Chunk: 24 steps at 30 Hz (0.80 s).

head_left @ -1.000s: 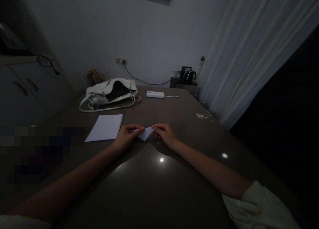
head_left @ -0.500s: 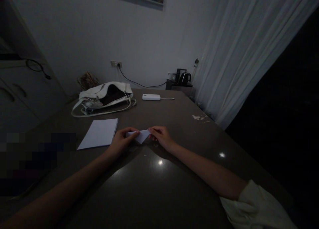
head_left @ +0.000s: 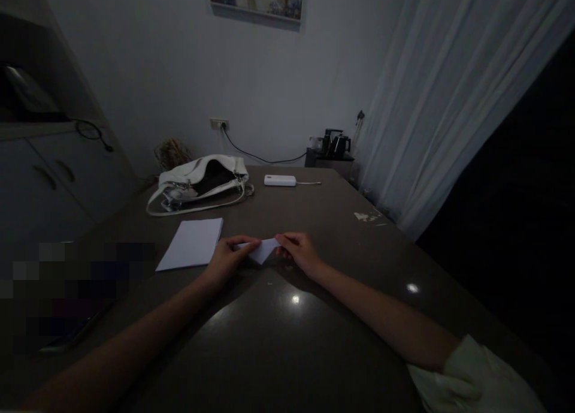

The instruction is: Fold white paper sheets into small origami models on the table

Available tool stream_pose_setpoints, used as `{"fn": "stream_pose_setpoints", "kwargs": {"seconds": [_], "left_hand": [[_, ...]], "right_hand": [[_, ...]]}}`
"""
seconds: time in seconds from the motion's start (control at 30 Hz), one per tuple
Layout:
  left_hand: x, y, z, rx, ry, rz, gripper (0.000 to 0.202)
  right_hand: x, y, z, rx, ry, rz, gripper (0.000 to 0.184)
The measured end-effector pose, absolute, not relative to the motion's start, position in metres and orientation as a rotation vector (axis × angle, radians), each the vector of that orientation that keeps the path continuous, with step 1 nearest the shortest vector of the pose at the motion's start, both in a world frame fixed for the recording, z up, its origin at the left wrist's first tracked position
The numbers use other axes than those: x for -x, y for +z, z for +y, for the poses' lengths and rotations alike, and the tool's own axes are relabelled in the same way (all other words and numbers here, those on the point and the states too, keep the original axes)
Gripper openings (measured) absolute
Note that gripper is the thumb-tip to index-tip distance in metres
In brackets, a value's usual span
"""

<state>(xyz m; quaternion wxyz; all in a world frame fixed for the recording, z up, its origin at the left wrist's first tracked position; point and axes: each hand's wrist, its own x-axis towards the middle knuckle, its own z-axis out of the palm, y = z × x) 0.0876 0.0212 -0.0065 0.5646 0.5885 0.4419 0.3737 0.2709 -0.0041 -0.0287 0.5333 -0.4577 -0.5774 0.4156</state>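
Observation:
A small folded white paper (head_left: 262, 250), shaped like a downward triangle, lies on the dark table (head_left: 278, 341) in the dim room. My left hand (head_left: 227, 258) pinches its left corner with curled fingers. My right hand (head_left: 299, 251) pinches its right corner. Both forearms stretch out across the table toward it.
A stack of white sheets (head_left: 191, 251) lies just left of my left hand. Farther back rest a white handbag (head_left: 200, 182) and a white power bank (head_left: 280, 180) with a cable. A kettle (head_left: 335, 143) stands on a side stand by the curtain (head_left: 449, 101). Cabinets line the left.
Both hands stay pinched on the folded paper in the same place. Only the camera view has shifted slightly.

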Motion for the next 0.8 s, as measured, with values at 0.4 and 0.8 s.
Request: {"fn": "stream_pose_setpoints", "kwargs": {"seconds": [0.4, 0.8], "left_hand": [[-0.087, -0.013, 0.026, -1.321, 1.005, 1.025, 0.041], [-0.085, -0.018, 0.029, -1.293, 1.019, 1.023, 0.044]], "right_hand": [[-0.272, -0.028, -0.003, 1.059, 0.961, -1.228, 0.035], [-0.27, -0.026, -0.004, 1.105, 0.998, -1.229, 0.027]]}}
